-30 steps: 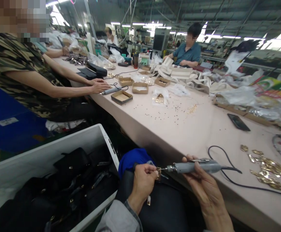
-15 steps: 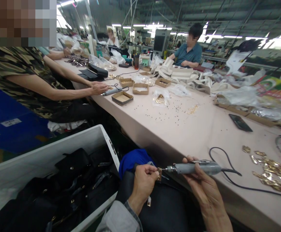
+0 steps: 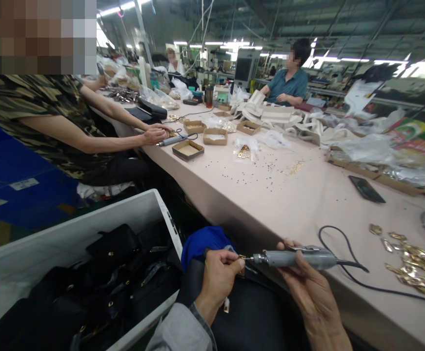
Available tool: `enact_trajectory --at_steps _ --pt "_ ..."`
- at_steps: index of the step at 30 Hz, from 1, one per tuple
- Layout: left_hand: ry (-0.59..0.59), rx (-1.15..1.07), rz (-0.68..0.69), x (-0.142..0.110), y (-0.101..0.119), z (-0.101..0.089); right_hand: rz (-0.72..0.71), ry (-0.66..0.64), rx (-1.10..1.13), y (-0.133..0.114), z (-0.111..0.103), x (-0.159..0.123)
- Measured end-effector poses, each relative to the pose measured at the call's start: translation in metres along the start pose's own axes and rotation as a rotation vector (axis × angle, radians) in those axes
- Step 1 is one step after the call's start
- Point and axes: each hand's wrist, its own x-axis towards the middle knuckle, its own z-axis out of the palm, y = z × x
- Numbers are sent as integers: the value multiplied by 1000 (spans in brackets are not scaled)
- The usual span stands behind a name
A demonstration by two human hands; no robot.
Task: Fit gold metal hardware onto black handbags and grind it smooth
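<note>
Gripped in your right hand [image 3: 311, 292] is a grey, cylindrical powered driver [image 3: 302, 260]; your left hand [image 3: 215, 278] pinches a small, gold-coloured metal fitting [image 3: 242, 271] at the edge of a black, leather-like bag [image 3: 251, 314], just beside the pale, smooth-topped table [image 3: 289, 209]; the thin bit reaches the fitting, contact unclear; the step looks like driving at the fitting, so the next move calls for a firm pinch and a straight bit.

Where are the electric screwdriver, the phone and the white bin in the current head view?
Electric screwdriver [image 3: 296, 259]: head view, on its grey barrel.
Phone [image 3: 366, 189]: head view, on its dark face.
White bin [image 3: 162, 204]: head view, on its rim near the far corner.
</note>
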Motion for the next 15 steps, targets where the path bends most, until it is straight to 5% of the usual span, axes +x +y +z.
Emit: enact_trajectory --at_steps 15 --pt "-32 -24 25 1 -6 -4 -27 -27 -23 -8 9 -13"
